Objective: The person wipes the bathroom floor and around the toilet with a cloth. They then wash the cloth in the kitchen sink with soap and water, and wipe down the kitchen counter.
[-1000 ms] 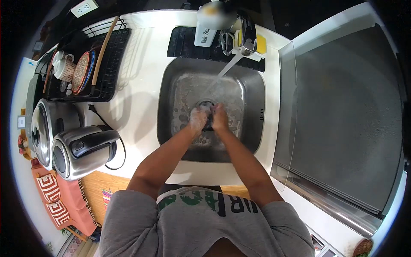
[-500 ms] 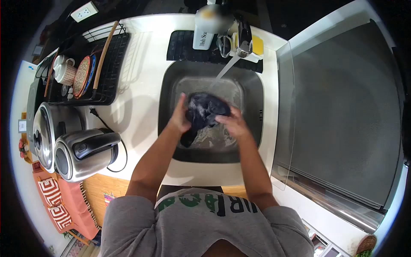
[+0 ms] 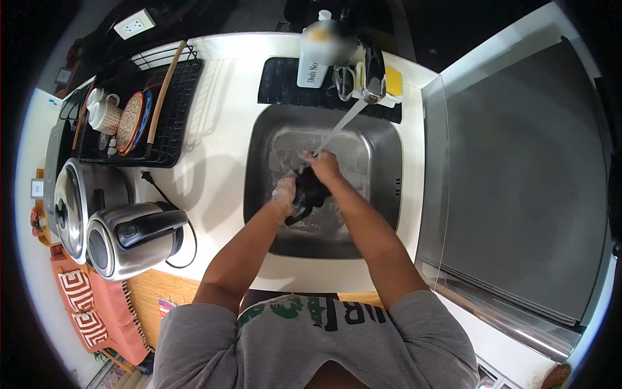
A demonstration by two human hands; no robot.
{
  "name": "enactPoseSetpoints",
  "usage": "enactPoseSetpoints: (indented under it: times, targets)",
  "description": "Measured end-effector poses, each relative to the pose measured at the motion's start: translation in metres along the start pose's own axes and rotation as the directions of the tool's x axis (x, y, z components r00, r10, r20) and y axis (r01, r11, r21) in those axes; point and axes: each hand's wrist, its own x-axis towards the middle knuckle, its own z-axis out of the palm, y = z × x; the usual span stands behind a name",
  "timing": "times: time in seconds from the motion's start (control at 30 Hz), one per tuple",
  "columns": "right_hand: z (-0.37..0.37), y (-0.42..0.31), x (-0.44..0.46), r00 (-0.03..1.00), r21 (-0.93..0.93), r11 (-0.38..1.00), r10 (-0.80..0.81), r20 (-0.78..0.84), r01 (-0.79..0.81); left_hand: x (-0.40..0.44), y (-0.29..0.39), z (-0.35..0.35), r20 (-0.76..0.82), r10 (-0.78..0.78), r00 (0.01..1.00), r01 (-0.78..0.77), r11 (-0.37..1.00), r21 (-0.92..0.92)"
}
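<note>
A wet black cloth is bunched between my hands, low in the sink. My left hand, covered in suds, grips its left side. My right hand is closed on the upper right part of the cloth, right where the water comes down. From the faucet a stream of water runs slantwise to my right hand. Foam lies on the sink bottom around the cloth. The fingertips of my left hand are partly lost in foam and folds.
Behind the sink, a dish soap bottle and a yellow sponge stand by the faucet. A dish rack holds cups and plates at left. Nearer me are an electric kettle and a steel pot. A clear panel borders the right side.
My right hand has moved up and left into the water stream, and my left hand has moved slightly down. The cloth, spread wider before, is now bunched narrower. The view has shifted slightly.
</note>
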Motion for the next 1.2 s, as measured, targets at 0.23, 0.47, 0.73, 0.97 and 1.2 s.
enactPoseSetpoints:
  times: [0.23, 0.47, 0.73, 0.97, 1.2]
  targets:
    - [-0.031, -0.017, 0.061, 0.881, -0.077, 0.989, -0.075, 0.467, 0.125, 0.087, -0.002, -0.035, 0.309, 0.396, 0.865, -0.355, 0.049, 0.933]
    - [-0.087, -0.084, 0.038, 0.816, -0.065, 0.984, -0.101, 0.568, 0.167, 0.068, 0.07, 0.003, 0.343, 0.642, 0.686, -0.6, 0.233, 0.765]
    - [-0.108, -0.075, 0.029, 0.845, 0.175, 0.941, -0.339, 0.414, 0.291, 0.061, 0.105, 0.026, 0.588, 0.301, 0.751, -0.457, -0.406, 0.791]
    - [-0.126, -0.106, 0.029, 0.789, 0.379, 0.923, -0.188, 0.585, -0.062, 0.05, 0.118, 0.057, 0.681, 0.422, 0.598, -0.593, -0.338, 0.731]
    - [-0.159, -0.142, 0.021, 0.675, 0.349, 0.937, -0.27, 0.687, 0.019, 0.039, 0.124, 0.068, 0.719, 0.522, 0.458, -0.721, -0.256, 0.645]
